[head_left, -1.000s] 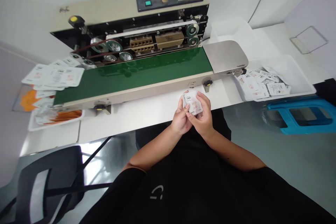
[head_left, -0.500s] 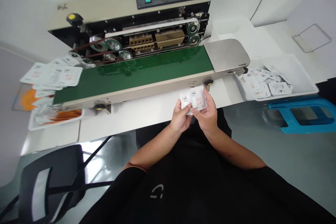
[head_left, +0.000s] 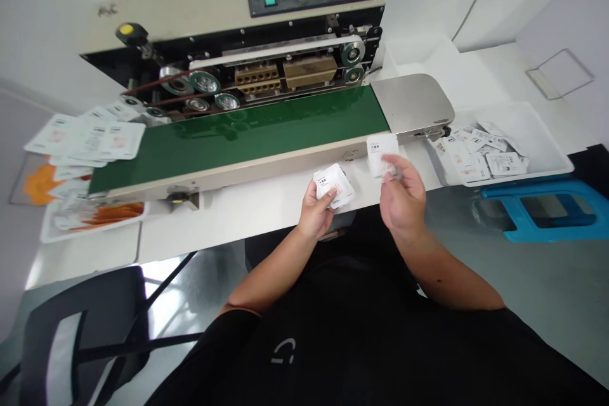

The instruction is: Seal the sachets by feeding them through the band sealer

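Note:
My left hand (head_left: 318, 210) grips a few white printed sachets (head_left: 339, 183), fanned slightly over one another, in front of the machine's near edge. Pinched at its lower end, a single white sachet (head_left: 377, 151) stands upright in my right hand (head_left: 403, 198), just in front of the right end of the green conveyor belt (head_left: 266, 130). The belt runs along the front of a band sealing machine (head_left: 209, 19) with rollers and brass blocks. A metal plate (head_left: 415, 101) extends the belt at its right end.
Many loose sachets lie in a white bin (head_left: 547, 133) at the right. Sachets (head_left: 95, 139) pile up at the belt's left end, above another white tray (head_left: 50, 228) with orange packets. A blue plastic stool (head_left: 514, 203) and a black chair (head_left: 90, 323) stand below the table.
My right hand has drawn one sachet away from the others and moved it right and slightly up toward the conveyor. My left hand keeps the rest, shifted slightly left.

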Tool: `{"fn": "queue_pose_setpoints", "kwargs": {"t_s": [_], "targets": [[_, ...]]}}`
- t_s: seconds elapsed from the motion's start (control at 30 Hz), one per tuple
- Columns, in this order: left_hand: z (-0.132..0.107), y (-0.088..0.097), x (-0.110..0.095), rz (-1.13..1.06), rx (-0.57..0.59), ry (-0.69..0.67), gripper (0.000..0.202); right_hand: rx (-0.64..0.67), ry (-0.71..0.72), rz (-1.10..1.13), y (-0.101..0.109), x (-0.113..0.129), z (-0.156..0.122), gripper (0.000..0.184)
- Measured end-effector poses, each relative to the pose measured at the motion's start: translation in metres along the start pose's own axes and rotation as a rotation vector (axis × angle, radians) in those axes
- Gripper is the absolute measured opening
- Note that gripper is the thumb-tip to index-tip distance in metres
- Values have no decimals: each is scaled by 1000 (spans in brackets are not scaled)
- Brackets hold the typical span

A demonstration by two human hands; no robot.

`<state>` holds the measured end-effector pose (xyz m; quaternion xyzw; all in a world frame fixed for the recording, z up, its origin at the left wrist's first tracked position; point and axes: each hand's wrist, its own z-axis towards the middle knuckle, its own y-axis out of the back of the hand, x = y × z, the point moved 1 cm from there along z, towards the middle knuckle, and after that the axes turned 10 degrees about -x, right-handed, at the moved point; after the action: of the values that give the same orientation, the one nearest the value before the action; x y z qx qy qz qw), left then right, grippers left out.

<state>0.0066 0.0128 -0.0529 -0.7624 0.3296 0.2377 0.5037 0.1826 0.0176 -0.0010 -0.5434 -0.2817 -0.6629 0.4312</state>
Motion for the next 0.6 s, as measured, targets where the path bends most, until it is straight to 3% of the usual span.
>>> {"fn": "queue_pose_setpoints", "kwargs": {"t_s": [0.17,0.27,0.43,0.6], "targets": [[15,24,2,10,-40,-8,66,-18,-85,86,3,32,63,27],[21,29,6,5,-35,4,68,-22,-134,146,-1,42,109,39],[25,29,8,-16,-18,13,73,20,-336,60,-19,34,172,32],[26,30,8,-33,-13,33,69,13,-467,-4,-38,14,202,17]]}}
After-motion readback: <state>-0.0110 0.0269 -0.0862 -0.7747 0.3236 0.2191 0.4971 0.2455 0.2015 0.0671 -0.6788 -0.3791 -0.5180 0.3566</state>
